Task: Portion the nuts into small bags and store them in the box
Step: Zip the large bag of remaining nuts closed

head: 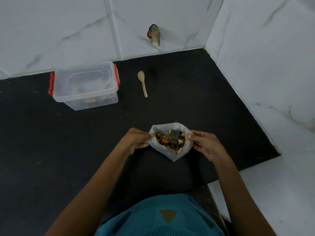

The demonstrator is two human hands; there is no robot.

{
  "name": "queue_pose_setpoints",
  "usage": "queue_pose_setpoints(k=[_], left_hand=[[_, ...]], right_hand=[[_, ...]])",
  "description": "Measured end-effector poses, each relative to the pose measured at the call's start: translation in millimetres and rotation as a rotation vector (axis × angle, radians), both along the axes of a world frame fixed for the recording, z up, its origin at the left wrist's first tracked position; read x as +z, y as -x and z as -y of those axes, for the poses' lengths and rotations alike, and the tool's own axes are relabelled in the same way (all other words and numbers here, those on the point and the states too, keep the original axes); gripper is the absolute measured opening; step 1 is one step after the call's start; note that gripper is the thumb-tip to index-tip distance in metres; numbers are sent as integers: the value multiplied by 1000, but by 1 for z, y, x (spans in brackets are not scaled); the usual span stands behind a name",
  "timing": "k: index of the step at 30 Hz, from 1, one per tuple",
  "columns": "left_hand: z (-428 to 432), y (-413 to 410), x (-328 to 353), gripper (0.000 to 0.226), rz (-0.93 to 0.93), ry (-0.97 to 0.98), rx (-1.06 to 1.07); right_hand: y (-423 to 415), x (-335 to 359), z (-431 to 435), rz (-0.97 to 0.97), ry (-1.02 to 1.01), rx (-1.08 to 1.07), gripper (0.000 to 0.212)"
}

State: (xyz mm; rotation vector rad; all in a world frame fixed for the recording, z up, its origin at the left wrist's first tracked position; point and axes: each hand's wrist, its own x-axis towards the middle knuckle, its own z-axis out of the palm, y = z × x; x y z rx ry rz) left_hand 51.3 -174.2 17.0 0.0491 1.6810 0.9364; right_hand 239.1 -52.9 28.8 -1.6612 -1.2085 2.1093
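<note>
Both hands, left hand (138, 140) and right hand (205, 145), are pinching the nut bag (171, 141) open by its rim near the counter's (196, 92) front edge, so I'd keep the mouth level, since tilting probably spills nuts (170, 140).

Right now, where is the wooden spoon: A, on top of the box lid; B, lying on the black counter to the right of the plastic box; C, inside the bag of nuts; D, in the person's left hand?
B: the wooden spoon lies flat on the black counter, right of the plastic box, untouched by either hand.
</note>
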Motion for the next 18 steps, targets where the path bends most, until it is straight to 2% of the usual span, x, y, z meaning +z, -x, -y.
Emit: queue_pose_setpoints(k=[4,9,12,16,18], left_hand=[[0,-1,6,24,-41,-27,-20],[-1,2,7,14,-238,-97,65],[0,1,4,13,-399,-115,36],[2,-9,0,16,-790,-131,-100],[2,-14,-1,11,-911,-146,-158]], right_hand=[[1,1,-2,83,-64,32,21],[-5,3,-7,207,-223,85,20],[-7,3,-9,236,-348,137,16],[-8,0,-8,461,-701,218,21],[-7,1,-3,517,-912,221,19]])
